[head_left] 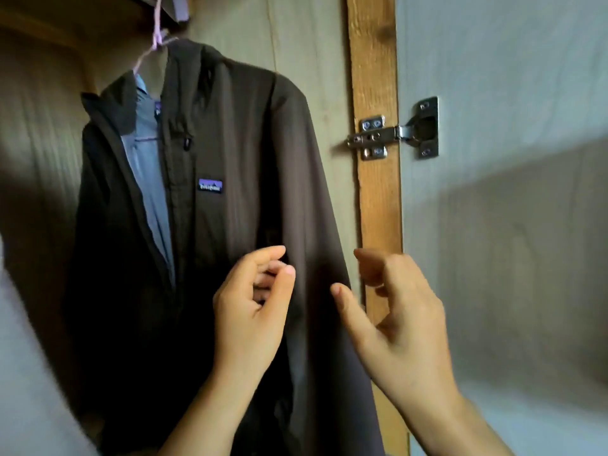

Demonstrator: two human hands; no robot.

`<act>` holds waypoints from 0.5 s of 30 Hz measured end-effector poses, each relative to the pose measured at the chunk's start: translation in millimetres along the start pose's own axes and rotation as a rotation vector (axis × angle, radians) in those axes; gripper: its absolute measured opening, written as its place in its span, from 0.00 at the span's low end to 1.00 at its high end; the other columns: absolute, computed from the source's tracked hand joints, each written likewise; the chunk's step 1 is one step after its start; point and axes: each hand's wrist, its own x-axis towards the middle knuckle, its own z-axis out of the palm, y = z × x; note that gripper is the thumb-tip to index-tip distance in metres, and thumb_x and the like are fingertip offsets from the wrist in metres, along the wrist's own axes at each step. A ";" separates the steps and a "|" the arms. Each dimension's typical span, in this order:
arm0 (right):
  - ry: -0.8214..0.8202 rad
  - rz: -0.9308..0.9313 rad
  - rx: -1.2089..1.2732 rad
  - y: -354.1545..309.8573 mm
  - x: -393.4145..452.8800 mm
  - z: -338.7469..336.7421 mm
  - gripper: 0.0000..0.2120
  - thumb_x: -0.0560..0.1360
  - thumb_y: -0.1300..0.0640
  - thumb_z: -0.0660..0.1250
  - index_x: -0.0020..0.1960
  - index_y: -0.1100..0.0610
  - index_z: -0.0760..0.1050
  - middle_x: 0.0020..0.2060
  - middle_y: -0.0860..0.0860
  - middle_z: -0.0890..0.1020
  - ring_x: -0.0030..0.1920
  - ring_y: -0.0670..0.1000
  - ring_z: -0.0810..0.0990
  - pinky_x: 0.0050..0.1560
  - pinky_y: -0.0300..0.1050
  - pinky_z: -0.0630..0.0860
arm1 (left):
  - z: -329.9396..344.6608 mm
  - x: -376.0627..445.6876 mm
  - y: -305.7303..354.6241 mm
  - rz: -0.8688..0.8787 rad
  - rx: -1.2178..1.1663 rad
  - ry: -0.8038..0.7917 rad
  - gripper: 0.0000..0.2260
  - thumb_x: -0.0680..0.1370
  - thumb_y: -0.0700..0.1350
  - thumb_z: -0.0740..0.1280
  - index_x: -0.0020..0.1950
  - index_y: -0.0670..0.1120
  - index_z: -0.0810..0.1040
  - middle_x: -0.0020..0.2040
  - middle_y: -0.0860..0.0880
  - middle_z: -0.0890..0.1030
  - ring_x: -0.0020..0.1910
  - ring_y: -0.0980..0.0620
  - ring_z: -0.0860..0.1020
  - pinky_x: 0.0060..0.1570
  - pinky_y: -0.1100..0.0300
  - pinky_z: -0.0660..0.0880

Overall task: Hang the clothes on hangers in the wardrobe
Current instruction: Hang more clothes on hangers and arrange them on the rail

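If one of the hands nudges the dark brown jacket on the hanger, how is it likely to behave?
The jacket will probably give and fold rather than resist: its thin fabric drapes in soft vertical creases. It may swing too, since it hangs from a single pink hanger hook. The open front would likely flap, showing more grey lining.

Dim, soft and slightly blurred, with deep shadow lower left and a diagonal shadow across the pale door (510,209)

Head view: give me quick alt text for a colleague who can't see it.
A dark brown jacket hangs on a pink hanger inside the wardrobe, front unzipped. Both hands, left hand and right hand, are near its lower front with loosely curled fingers, gripping nothing. A metal hinge joins the open door.
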 end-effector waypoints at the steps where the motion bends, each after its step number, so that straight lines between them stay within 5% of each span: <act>1: -0.024 0.017 -0.011 2.9 -17.3 -11.1 0.13 0.72 0.49 0.66 0.55 0.51 0.73 0.43 0.42 0.74 0.45 0.45 0.75 0.46 0.37 0.72 | 3.4 -20.4 1.7 -0.026 -0.003 -0.054 0.09 0.70 0.55 0.66 0.49 0.63 0.79 0.41 0.55 0.81 0.39 0.54 0.80 0.41 0.63 0.76; 3: -0.080 0.067 -0.038 11.1 -50.0 -33.0 0.12 0.72 0.47 0.65 0.54 0.49 0.73 0.40 0.42 0.75 0.42 0.42 0.75 0.42 0.35 0.72 | 9.9 -56.4 8.2 -0.027 0.021 -0.175 0.10 0.71 0.55 0.65 0.52 0.62 0.79 0.41 0.56 0.81 0.37 0.53 0.79 0.38 0.56 0.78; 8: -0.241 0.261 -0.151 32.1 -128.9 -102.4 0.12 0.70 0.43 0.62 0.52 0.43 0.72 0.37 0.39 0.76 0.41 0.39 0.74 0.38 0.31 0.71 | 33.3 -133.1 33.3 0.047 0.071 -0.553 0.09 0.74 0.50 0.65 0.54 0.53 0.78 0.42 0.59 0.81 0.39 0.59 0.79 0.35 0.65 0.75; 15: -0.384 0.495 -0.272 43.4 -228.0 -238.6 0.12 0.70 0.41 0.62 0.53 0.41 0.71 0.35 0.37 0.75 0.37 0.38 0.75 0.35 0.32 0.71 | 70.8 -236.3 66.0 -0.066 0.030 -0.854 0.11 0.73 0.54 0.65 0.55 0.57 0.77 0.41 0.56 0.81 0.36 0.57 0.80 0.33 0.61 0.75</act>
